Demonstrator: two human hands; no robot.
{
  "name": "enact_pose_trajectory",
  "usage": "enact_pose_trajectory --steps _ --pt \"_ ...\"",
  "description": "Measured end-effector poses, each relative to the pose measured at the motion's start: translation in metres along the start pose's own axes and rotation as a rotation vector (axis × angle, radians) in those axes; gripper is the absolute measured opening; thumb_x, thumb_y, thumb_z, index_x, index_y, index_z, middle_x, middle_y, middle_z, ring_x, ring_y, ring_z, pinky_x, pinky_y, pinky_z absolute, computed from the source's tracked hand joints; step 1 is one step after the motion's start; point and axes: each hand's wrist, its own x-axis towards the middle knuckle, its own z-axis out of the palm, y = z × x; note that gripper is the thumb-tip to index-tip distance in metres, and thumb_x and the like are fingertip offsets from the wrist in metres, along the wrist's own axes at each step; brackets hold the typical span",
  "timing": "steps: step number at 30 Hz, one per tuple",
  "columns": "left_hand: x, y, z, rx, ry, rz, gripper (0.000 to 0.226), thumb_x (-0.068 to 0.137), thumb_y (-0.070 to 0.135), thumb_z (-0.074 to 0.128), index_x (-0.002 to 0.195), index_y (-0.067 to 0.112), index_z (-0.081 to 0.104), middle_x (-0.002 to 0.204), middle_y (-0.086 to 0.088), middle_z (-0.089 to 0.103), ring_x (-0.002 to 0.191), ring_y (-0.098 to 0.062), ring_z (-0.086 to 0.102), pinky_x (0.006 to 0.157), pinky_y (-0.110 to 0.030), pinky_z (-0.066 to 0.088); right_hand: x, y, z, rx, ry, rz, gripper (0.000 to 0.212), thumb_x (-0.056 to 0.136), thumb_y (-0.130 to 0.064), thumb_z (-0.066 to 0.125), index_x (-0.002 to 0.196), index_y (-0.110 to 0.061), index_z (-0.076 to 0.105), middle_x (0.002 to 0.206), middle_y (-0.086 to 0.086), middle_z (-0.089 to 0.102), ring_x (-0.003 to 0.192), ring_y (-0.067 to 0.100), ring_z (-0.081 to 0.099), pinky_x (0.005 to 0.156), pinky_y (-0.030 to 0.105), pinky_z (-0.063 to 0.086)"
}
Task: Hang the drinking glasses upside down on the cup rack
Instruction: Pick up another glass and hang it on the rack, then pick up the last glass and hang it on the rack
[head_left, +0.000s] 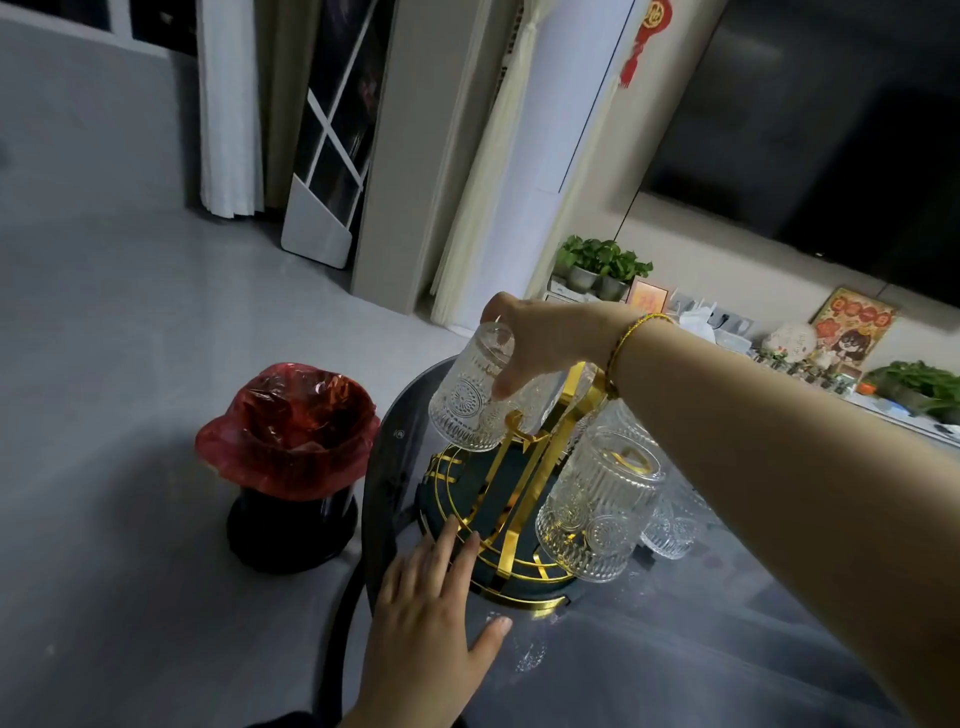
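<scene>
Grey tiled floor (130, 291), glossy, with soft reflected light. At the far wall, a white curtain (228, 104) hangs to the floor beside a leaning white-framed mirror (332, 171). A tall white cylindrical unit (566, 104) stands upright nearby, a red knot ornament (647, 36) hanging just beside it. A large dark television screen (831, 119) fills the wall at right. Below it, a long low shelf (883, 415) carries potted green plants (602, 260), a framed cartoon picture (852, 327) and small clutter. A black bin lined with a red bag (291, 431) stands on the floor beside a dark round table (727, 649). Lighting is dim and even.
</scene>
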Motion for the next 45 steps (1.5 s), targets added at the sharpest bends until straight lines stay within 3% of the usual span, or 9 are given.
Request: enact_pose_trajectory --steps 10,15,20,26,29,32,37,40,45 --pt "0.002 0.001 0.001 0.029 -0.024 -0.036 0.079 0.044 0.059 0.079 0.108 0.016 0.064 0.114 -0.005 0.066 0.094 -0.023 0.066 0.068 -0.045 0.056 0.010 -0.004 0.014 -0.012 -0.021 -0.052 0.078 0.063 -0.027 0.074 0.125 -0.012 0.029 0.123 0.008 0.048 0.091 0.017 0.040 0.074 0.030 0.036" --pt "0.000 0.000 0.001 -0.061 -0.065 -0.040 0.076 0.064 0.053 0.071 0.126 0.017 0.047 0.137 -0.007 0.046 0.120 -0.028 0.049 0.096 -0.047 0.040 0.009 -0.002 0.014 -0.018 -0.007 -0.053 0.078 0.064 -0.026 0.072 0.128 -0.015 0.028 0.128 0.008 0.047 0.094 0.016 0.038 0.079 0.030 0.035" --pt "-0.001 0.000 0.000 -0.015 -0.034 -0.048 0.076 0.049 0.055 0.079 0.111 0.015 0.061 0.118 -0.006 0.063 0.100 -0.024 0.064 0.076 -0.043 0.053 0.006 -0.001 0.017 0.006 0.004 -0.058 0.084 0.065 -0.024 0.072 0.133 -0.015 0.024 0.136 0.009 0.042 0.115 0.025 0.042 0.088 0.031 0.036" --pt "-0.001 0.001 -0.001 -0.038 -0.004 -0.022 0.075 0.052 0.052 0.079 0.113 0.014 0.060 0.121 -0.009 0.061 0.102 -0.026 0.063 0.078 -0.044 0.053 0.001 -0.001 0.017 0.021 0.062 -0.079 0.086 0.064 -0.023 0.074 0.133 -0.015 0.024 0.141 0.009 0.035 0.123 0.028 0.038 0.100 0.036 0.035" --pt "-0.001 0.000 0.005 -0.112 -0.026 -0.032 0.077 0.077 0.057 0.054 0.138 0.022 0.023 0.150 0.001 0.011 0.135 -0.025 0.024 0.109 -0.043 0.024 -0.007 0.000 0.015 0.019 0.087 -0.091 0.084 0.065 -0.025 0.073 0.133 -0.016 0.024 0.142 0.009 0.034 0.125 0.027 0.037 0.102 0.037 0.033" --pt "-0.005 -0.004 0.011 -0.128 -0.020 -0.034 0.070 0.086 0.059 0.032 0.140 0.030 -0.003 0.141 0.015 -0.021 0.139 -0.013 -0.005 0.112 -0.032 -0.002 -0.028 0.003 0.007 0.012 0.189 -0.116 0.073 0.071 -0.026 0.068 0.131 -0.016 0.028 0.140 0.009 0.037 0.122 0.026 0.040 0.097 0.032 0.035" --pt "-0.007 0.003 -0.001 -0.132 -0.028 0.017 0.060 0.086 0.042 0.052 0.136 0.019 0.029 0.148 0.000 0.021 0.136 -0.021 0.021 0.110 -0.033 0.009 -0.079 0.029 -0.004 0.019 0.610 -0.197 0.048 0.078 -0.021 0.058 0.123 -0.014 0.042 0.128 0.010 0.050 0.112 0.022 0.047 0.089 0.029 0.039" --pt "-0.011 0.022 -0.008 -0.018 0.040 0.133 0.034 0.073 0.035 0.064 0.099 0.014 0.067 0.109 -0.008 0.067 0.101 -0.028 0.063 0.104 -0.033 0.027 -0.110 0.066 0.010 0.155 0.793 -0.147 0.041 0.078 -0.019 0.058 0.117 -0.012 0.047 0.120 0.009 0.053 0.097 0.012 0.046 0.080 0.021 0.037" --pt "-0.021 0.064 0.003 -0.039 -0.070 0.301 0.052 0.038 0.029 0.090 0.085 0.019 0.070 0.096 0.000 0.072 0.092 -0.021 0.067 0.098 -0.024 0.011 -0.142 0.125 0.087 0.534 1.034 0.181 0.041 0.078 -0.013 0.058 0.116 -0.009 0.043 0.117 0.013 0.047 0.093 0.012 0.043 0.081 0.029 0.042"
